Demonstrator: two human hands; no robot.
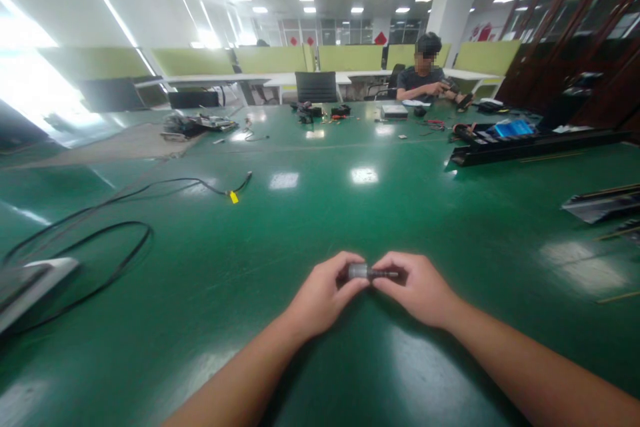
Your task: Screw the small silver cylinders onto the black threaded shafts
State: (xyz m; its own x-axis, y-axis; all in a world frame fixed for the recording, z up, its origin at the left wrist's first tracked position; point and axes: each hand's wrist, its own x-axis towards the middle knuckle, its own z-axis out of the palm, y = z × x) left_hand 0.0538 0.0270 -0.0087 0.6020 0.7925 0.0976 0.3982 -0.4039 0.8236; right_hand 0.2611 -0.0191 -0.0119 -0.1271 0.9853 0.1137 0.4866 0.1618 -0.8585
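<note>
Both hands meet over the green table, holding a small silver metal cylinder with a dark ridged shaft (358,271). It looks like a small motor, though its exact kind is unclear. My left hand (327,293) is closed around the silver body, thumb below and fingers above. My right hand (420,290) pinches the part at its shaft side; the pale tip of the shaft points right, inside the curve of that hand. The part lies level, and the palms hide its left end.
The green table (280,227) carries a black cable (145,190) with a yellow tag (234,197) on the left. Black metal rails (530,147) lie at the right. Electronic parts (307,112) sit at the far edge, where another person (423,77) handles something.
</note>
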